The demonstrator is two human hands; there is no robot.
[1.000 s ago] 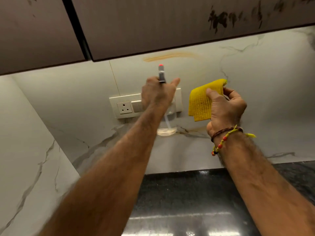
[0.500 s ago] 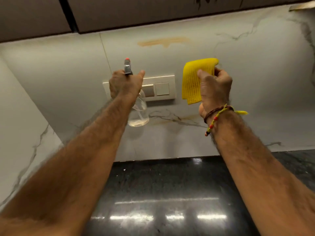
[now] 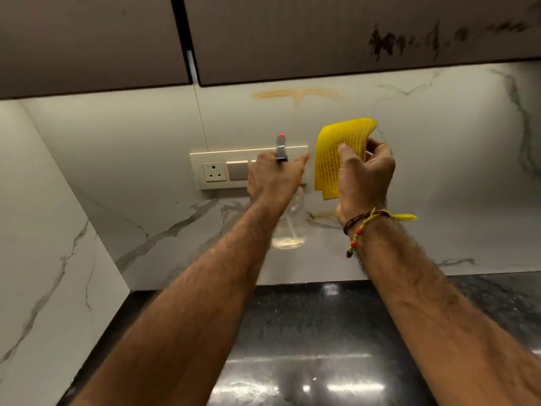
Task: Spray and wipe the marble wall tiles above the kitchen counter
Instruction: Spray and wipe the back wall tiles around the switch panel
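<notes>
My left hand grips a clear spray bottle by its neck, the red-tipped nozzle pointing up at the white marble wall tiles. The bottle holds a little liquid at the bottom. My right hand pinches a folded yellow cloth, held up just off the wall beside the bottle. An orange-brown smear marks the tile just under the cabinets, above both hands. Another faint brownish streak shows on the wall below the cloth.
A cream switch plate with a socket is on the wall behind my left hand. Brown upper cabinets hang close overhead. A marble side wall closes the left. The glossy black counter lies below my arms.
The view has tilted back up, showing more cabinet. My two hands have drawn closer together, the bottle now in front of the switch plate's right end; the cloth stays raised.
</notes>
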